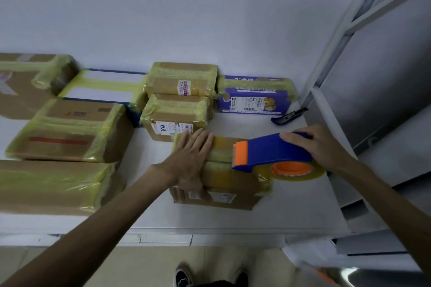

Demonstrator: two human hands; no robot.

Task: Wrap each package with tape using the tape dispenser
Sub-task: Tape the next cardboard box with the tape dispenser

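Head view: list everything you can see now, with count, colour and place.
package under the hands: 1, brown with yellowish tape, table front centre
other taped cardboard packages: 5, brown, left and back centre
white-and-blue package: 1, back left
purple package: 1, back right
tape dispenser: 1, blue and orange, over that package's right end
utility knife: 1, blue, right of the purple package
table: 1, white, under everything
shoes: 2, dark, bottom edge
left hand: 1, flat on the package
right hand: 1, gripping the tape dispenser

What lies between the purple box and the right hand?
A blue cutter lies on the table between the purple box and the right hand, which grips the dispenser; the head view shows it.
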